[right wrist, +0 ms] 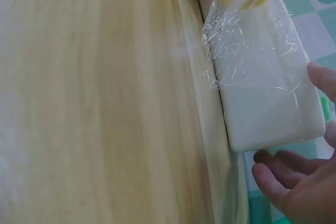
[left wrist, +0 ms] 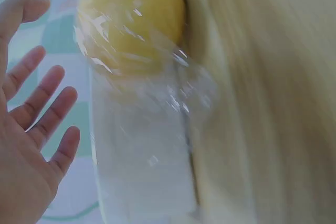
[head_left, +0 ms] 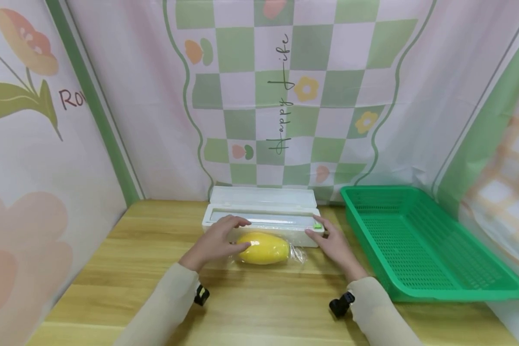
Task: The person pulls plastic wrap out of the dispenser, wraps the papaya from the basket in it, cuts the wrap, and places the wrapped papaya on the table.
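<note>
Wrapped yellow fruit (head_left: 268, 250), beside cling-film dispenser (head_left: 281, 221) near desk's (head_left: 259, 302) back edge, is risking rolling if nudged, left grip (head_left: 218, 240), right grip (head_left: 332, 244) spread.

Fruit (head_left: 264, 248) before box (head_left: 277, 208), basket (head_left: 424, 245) right

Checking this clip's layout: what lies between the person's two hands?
The head view shows a yellow object in clear film between the left hand and right hand, with the white box just beyond it.
</note>
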`<state>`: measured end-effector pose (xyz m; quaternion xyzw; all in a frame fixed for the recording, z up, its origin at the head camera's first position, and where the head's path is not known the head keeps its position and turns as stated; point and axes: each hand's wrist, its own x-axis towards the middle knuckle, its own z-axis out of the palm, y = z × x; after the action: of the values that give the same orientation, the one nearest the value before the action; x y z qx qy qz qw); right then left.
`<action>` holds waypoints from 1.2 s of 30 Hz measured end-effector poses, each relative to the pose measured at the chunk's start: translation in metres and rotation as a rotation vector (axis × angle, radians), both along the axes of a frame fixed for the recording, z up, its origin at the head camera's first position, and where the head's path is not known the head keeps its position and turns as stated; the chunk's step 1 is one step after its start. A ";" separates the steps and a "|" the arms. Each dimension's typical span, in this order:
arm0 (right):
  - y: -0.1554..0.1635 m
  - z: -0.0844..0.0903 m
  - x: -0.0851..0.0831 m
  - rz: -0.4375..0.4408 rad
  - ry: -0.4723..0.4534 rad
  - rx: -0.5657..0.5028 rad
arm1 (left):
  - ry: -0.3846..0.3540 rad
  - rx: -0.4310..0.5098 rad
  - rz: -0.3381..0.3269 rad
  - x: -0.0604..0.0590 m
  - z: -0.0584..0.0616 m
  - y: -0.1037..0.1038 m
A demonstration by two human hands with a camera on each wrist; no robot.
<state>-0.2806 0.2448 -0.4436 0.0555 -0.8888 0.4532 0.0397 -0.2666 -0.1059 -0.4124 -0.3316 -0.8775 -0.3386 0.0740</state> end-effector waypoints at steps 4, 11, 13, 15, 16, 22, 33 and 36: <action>0.003 -0.004 -0.001 0.020 -0.035 -0.054 | 0.030 0.012 -0.075 -0.004 0.009 0.018; 0.006 -0.007 -0.006 0.035 -0.070 -0.102 | 0.048 -0.053 -0.178 -0.011 0.026 0.064; 0.006 -0.007 -0.007 0.033 -0.077 -0.108 | 0.052 -0.072 -0.209 -0.014 0.029 0.077; 0.006 -0.007 -0.007 0.032 -0.083 -0.109 | 0.043 -0.090 -0.233 -0.018 0.031 0.090; 0.006 -0.007 -0.007 0.033 -0.084 -0.109 | 0.037 -0.098 -0.238 -0.020 0.031 0.095; 0.006 -0.005 -0.006 0.042 -0.087 -0.098 | -0.025 -0.132 -0.239 -0.027 0.031 0.126; 0.006 -0.004 -0.003 0.063 -0.098 -0.139 | -0.095 -0.123 -0.165 -0.033 0.024 0.176; 0.006 -0.005 -0.002 0.073 -0.111 -0.146 | -0.097 -0.126 -0.142 -0.034 0.020 0.184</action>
<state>-0.2831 0.2509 -0.4483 0.0593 -0.8517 0.5202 -0.0224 -0.3010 0.0785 -0.3929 -0.3800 -0.8738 -0.3030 -0.0139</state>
